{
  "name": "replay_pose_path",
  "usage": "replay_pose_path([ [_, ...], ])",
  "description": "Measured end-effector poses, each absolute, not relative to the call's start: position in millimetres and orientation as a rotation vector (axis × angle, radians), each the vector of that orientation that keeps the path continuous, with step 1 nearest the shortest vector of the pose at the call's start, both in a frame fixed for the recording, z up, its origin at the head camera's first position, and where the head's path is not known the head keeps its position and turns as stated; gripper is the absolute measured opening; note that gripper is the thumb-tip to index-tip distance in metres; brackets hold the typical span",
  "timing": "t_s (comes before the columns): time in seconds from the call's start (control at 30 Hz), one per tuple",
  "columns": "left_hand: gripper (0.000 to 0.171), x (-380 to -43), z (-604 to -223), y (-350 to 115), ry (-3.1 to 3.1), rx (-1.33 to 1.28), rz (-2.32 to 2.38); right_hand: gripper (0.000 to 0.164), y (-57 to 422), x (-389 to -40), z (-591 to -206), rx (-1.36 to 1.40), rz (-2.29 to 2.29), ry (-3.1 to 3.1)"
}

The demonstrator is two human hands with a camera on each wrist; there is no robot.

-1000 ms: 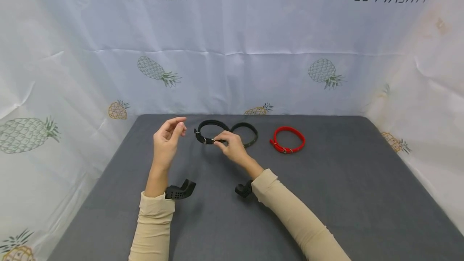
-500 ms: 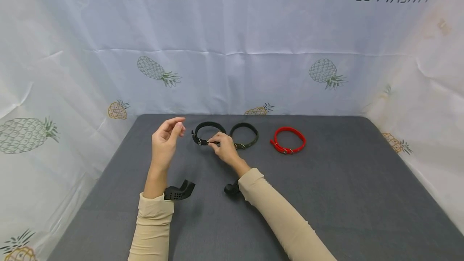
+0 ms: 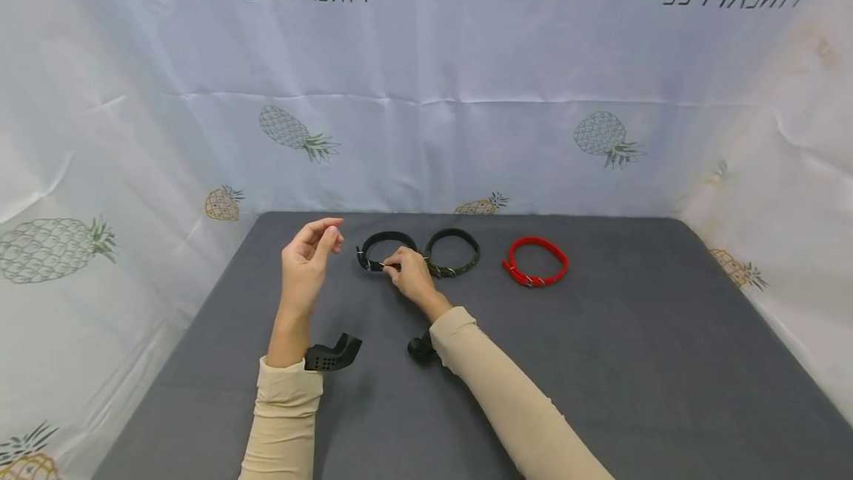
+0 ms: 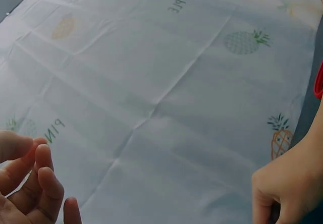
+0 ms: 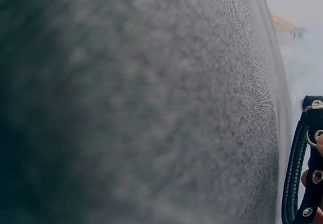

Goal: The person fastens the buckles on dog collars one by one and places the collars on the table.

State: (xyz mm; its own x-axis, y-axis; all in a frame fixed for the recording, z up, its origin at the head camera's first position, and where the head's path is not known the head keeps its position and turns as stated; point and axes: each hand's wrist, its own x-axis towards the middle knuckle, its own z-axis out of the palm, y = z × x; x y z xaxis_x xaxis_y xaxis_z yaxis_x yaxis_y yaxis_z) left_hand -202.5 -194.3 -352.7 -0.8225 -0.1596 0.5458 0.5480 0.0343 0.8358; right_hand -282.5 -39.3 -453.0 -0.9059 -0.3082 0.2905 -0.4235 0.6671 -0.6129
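Note:
In the head view my right hand (image 3: 411,276) pinches the front of a black buckled collar (image 3: 373,267), low over or on the grey table. The right wrist view catches this collar (image 5: 292,178) at its edge, with metal eyelets, a ring and a few fingertips. Part of the loop is hidden behind the hand. Immediately right of it lies a dark green collar (image 3: 455,272); whether the two touch I cannot tell. Further right is a red collar (image 3: 537,281), buckled into a loop. My left hand (image 3: 305,261) is raised left of the black collar, fingers loosely bent, holding nothing.
A grey cloth covers the table (image 3: 600,361). Behind and at both sides hangs a pale curtain (image 3: 426,147) printed with pineapples. Black camera mounts sit on both wrists, the left mount (image 3: 333,352) jutting inward over the table.
My right hand has carried the black collar left, off the dark green one, and then lowered it slightly. The left hand has hardly moved.

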Motion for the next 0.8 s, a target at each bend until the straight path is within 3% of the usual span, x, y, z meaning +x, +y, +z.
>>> replay_pose_path([
  [0.13, 0.025, -202, -354, -194, -1.827, -0.392, -1.836, 0.018, -42, -286, -455, 0.577, 1.033, -2.784],
  [0.47, 0.015, -202, -354, -196, -1.831, -0.383, -1.827, 0.017, -52, -291, -456, 0.597, 0.943, -2.859],
  [0.8, 0.024, -200, -354, -191, -1.865, -0.389, -1.831, 0.018, -55, -293, -458, 0.59, 0.902, -2.87],
])
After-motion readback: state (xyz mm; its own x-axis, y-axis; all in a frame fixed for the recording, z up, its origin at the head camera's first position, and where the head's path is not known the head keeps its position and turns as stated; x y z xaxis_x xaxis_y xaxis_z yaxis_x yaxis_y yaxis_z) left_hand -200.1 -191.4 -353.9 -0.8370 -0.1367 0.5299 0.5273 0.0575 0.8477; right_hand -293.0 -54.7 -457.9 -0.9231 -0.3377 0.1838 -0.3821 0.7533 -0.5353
